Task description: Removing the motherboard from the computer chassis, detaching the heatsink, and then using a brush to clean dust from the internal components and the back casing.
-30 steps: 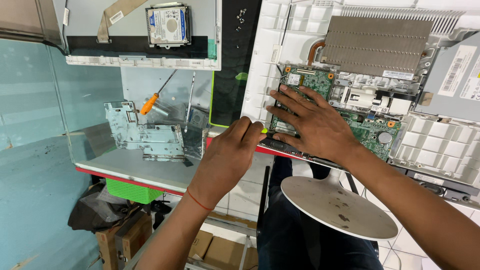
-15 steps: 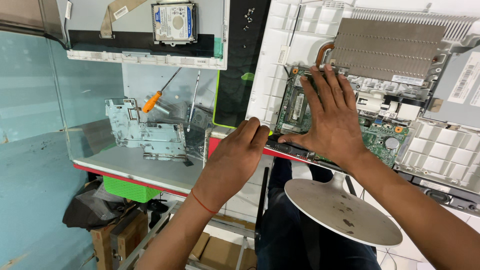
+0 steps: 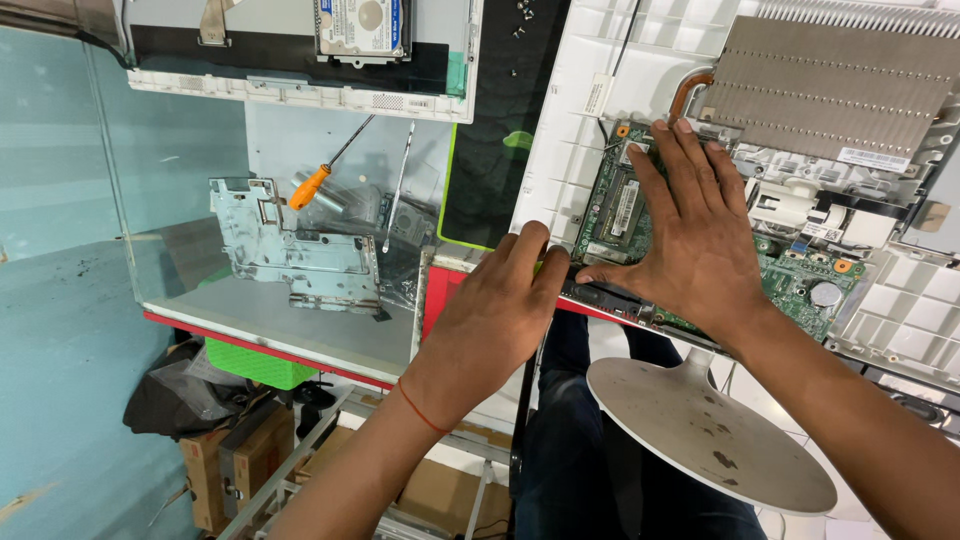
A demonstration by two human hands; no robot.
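My right hand (image 3: 690,225) lies flat, fingers spread, on a green circuit board (image 3: 800,285) inside an opened white computer chassis (image 3: 575,130). Its thumb rests at the board's near edge. My left hand (image 3: 495,320) presses on the chassis's near left edge, fingers together, beside the right thumb. Neither hand holds anything. A finned metal heatsink (image 3: 830,85) with a copper pipe (image 3: 690,90) sits just beyond my right fingertips. The hands hide the part of the board under them.
An orange-handled screwdriver (image 3: 320,175), a thin metal tool (image 3: 400,185) and a metal bracket (image 3: 290,250) lie on the glass counter to the left. A hard drive (image 3: 362,28) rests on a panel at the back. A white round stand base (image 3: 700,430) juts toward me.
My right hand slid farther up the board and flattened, fingers now near the heatsink. My left hand shifted right along the chassis edge toward the right thumb.
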